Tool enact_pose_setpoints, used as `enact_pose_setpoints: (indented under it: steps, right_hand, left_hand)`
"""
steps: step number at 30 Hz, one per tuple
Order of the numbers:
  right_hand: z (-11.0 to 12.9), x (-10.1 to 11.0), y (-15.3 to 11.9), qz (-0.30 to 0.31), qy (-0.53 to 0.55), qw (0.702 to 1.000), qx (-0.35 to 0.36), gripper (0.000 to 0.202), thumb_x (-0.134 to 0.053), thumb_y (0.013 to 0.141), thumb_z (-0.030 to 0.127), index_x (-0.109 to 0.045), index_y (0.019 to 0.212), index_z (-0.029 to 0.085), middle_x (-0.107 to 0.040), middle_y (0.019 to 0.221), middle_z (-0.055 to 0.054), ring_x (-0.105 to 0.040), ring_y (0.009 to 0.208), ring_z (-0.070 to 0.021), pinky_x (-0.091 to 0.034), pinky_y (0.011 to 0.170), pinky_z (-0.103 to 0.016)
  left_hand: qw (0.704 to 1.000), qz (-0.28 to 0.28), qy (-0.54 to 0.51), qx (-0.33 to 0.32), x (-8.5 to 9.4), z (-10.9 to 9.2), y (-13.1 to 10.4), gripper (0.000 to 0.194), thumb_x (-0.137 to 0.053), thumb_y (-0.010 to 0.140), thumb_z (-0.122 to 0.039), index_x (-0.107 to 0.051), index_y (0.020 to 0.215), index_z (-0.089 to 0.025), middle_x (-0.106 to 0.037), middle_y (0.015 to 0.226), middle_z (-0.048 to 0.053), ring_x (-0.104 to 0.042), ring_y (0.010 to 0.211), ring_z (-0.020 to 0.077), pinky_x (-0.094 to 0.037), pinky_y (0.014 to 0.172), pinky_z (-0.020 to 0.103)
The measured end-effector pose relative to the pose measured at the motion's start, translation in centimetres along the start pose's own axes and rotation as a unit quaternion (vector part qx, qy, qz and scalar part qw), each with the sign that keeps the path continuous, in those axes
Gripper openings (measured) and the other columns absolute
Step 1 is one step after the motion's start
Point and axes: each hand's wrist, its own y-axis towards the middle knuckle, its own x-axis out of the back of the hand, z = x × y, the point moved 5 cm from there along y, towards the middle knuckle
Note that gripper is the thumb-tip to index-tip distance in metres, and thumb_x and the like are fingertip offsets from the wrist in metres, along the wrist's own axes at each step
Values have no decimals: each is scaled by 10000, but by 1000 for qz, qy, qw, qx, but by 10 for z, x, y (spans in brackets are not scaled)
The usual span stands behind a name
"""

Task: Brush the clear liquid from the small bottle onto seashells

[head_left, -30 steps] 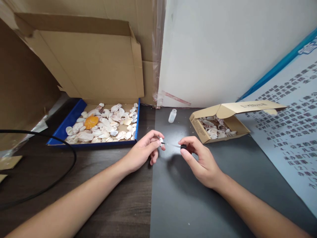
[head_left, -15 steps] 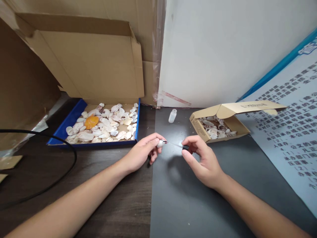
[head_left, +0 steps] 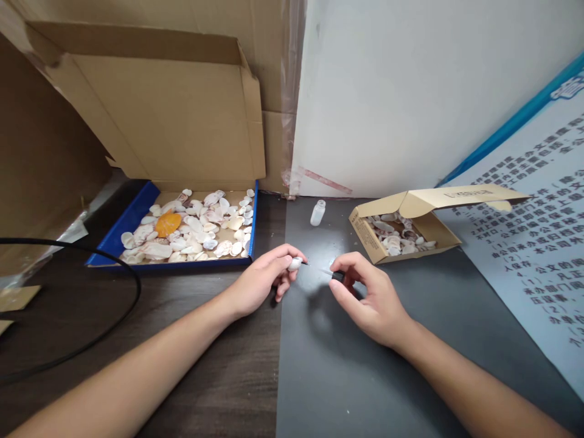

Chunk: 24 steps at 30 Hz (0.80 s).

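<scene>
Between the thumb and fingers of my left hand [head_left: 269, 277] is a small white seashell [head_left: 295, 264]. My right hand [head_left: 367, 298] pinches the black cap of a thin applicator brush [head_left: 337, 277]. The brush's clear stem points left, and its dark tip is at or very close to the shell's right side; I cannot tell whether they touch. Behind the hands stands a small white bottle [head_left: 318, 213], uncapped and upright on the grey mat [head_left: 319, 371].
At the left, an open blue-edged cardboard box [head_left: 255, 225] holds many pale shells and one orange shell [head_left: 168, 224]. A smaller cardboard box [head_left: 367, 237] with shells stands at the right. A black cable [head_left: 137, 292] loops at far left; a printed sheet [head_left: 538, 213] lies right.
My right hand has shifted slightly left and down with the applicator brush. My left hand has stayed nearly in place, the seashell slightly turned.
</scene>
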Motion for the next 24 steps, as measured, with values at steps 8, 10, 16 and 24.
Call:
enact_pose_setpoints:
  steps: [8,10,16,24]
  right_hand:
    - [2,-1,1,-4,3,1000,27,145,-592,912,171,-561,1032,246,-573,770,31,-545,587,-105,-469,548,-212]
    - [1,1,0,-23,-7,1000,17,145,-590,908,159,-559,1021,244,-560,767,33,-526,576,-101,-463,546,-212]
    - [-1,0,-1,-21,3,1000,18,156,-601,912,175,-557,1042,250,-551,748,41,-547,584,-108,-471,551,-217]
    - [-1,0,0,-13,5,999,33,151,-605,908,169,-560,1028,249,-542,764,43,-517,570,-99,-463,557,-222]
  left_hand:
    - [1000,0,-10,-5,0,-1,-1,148,-483,933,-341,-472,942,-194,-577,788,-30,-476,485,62,-381,459,192]
    - [1000,-1,-11,-8,0,-1,0,147,-505,932,-324,-451,886,-194,-581,794,-33,-476,489,55,-384,467,189]
    - [1000,13,-3,-15,-1,0,-1,209,-518,933,-363,-460,843,-184,-560,790,-31,-467,503,52,-376,471,187]
    - [1000,13,4,-18,-1,-1,0,234,-518,934,-390,-446,840,-188,-542,781,-34,-450,500,51,-363,464,183]
